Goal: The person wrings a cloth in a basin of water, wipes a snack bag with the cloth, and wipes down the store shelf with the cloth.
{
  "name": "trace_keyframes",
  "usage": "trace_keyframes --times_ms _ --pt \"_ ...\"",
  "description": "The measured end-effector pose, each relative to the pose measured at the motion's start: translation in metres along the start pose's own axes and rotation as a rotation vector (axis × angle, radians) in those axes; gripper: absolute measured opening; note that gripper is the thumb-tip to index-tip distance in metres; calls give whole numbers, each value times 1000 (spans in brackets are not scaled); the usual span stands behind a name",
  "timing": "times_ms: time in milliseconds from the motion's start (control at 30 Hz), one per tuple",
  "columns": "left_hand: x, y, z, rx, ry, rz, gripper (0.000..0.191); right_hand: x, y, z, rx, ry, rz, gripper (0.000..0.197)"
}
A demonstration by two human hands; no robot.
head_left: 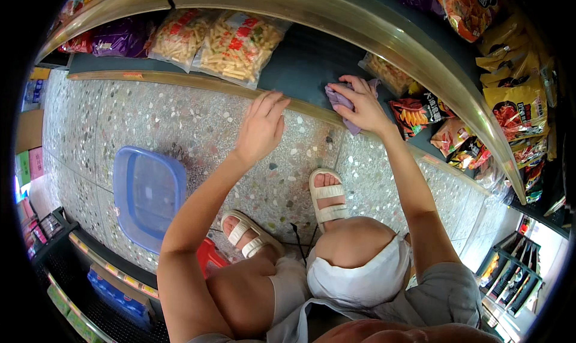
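My right hand (362, 104) presses a crumpled purple cloth (344, 101) onto the dark lower shelf (306, 66), near its front edge. At the shelf's tan front strip (310, 111) is my left hand (263, 125), its fingertips at or just over the strip and nothing held in it. Clear bags of pale stick-shaped snacks (240, 46) lie on the shelf beyond my left hand. Just past the cloth, another clear snack bag (389, 73) sits partly under the upper shelf's edge. A red and black snack packet (411, 116) lies to the right of my right hand.
A blue plastic basin (150, 194) stands on the speckled floor at the left, with a red plastic object (209, 255) near my leg. The upper shelf's curved edge (360, 23) overhangs the lower shelf. Behind, at lower left, is another rack (112, 271) with packaged goods.
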State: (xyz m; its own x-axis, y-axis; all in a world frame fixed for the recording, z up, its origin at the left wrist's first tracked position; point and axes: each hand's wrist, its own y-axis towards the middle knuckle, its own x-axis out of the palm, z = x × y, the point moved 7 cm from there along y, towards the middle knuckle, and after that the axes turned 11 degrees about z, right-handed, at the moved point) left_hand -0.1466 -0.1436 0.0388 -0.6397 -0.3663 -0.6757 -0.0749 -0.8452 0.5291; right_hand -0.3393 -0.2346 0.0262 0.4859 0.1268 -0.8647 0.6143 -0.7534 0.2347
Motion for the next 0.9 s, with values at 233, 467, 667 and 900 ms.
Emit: trace_keyframes --times_ms 233,467,667,900 --pt "59 -56 -57 -1246 -565 -358 56 7 -4 1 35 102 -205 38" --pt "72 -51 -77 -1543 -740 -160 65 6 0 -11 -141 64 -230 25" --pt "79 -46 -80 -1488 -795 -144 53 23 10 -14 -229 22 -339 27" --pt "80 -49 -81 -1484 -824 -131 51 38 26 -30 -323 111 -274 26"
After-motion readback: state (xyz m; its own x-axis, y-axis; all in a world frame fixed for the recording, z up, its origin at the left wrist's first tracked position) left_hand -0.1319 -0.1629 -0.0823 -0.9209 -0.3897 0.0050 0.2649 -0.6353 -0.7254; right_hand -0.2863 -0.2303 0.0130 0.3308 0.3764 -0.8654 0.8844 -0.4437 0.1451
